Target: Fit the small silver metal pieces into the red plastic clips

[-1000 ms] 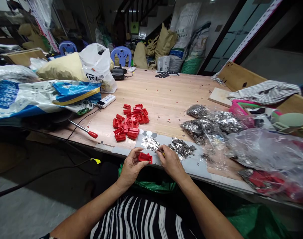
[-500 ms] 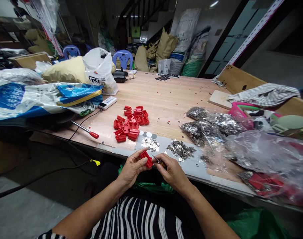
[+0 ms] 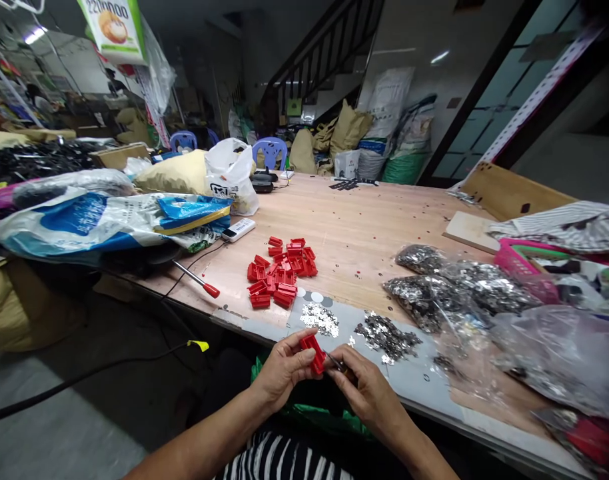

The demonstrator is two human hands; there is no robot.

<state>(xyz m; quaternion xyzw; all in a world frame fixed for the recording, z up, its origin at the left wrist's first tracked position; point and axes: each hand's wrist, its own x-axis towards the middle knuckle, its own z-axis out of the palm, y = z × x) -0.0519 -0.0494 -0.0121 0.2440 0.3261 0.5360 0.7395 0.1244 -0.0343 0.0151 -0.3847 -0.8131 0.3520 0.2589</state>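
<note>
A red plastic housing (image 3: 313,353) is pinched between the thumb and fingers of my left hand (image 3: 286,367), just off the table's front edge. My right hand (image 3: 360,385) is closed round a small screwdriver (image 3: 340,366), whose thin shaft points at the right side of the housing. Whether its tip touches the housing I cannot tell. Beyond my hands lie a heap of red plastic housings (image 3: 283,270), a pile of bright metal pieces (image 3: 320,319) and a pile of darker metal pieces (image 3: 387,335), both on a grey mat (image 3: 294,327).
Clear bags of metal pieces (image 3: 424,300) stand at the right, near a pink basket (image 3: 514,267). A red-handled lever (image 3: 210,290) juts out at the table's left edge. Sacks (image 3: 104,223) and a white plastic bag (image 3: 232,175) crowd the left side.
The view has tilted up and turned left, so the scene sits lower and further right. My hands keep hold of the housing and the screwdriver, almost unchanged in pose.
</note>
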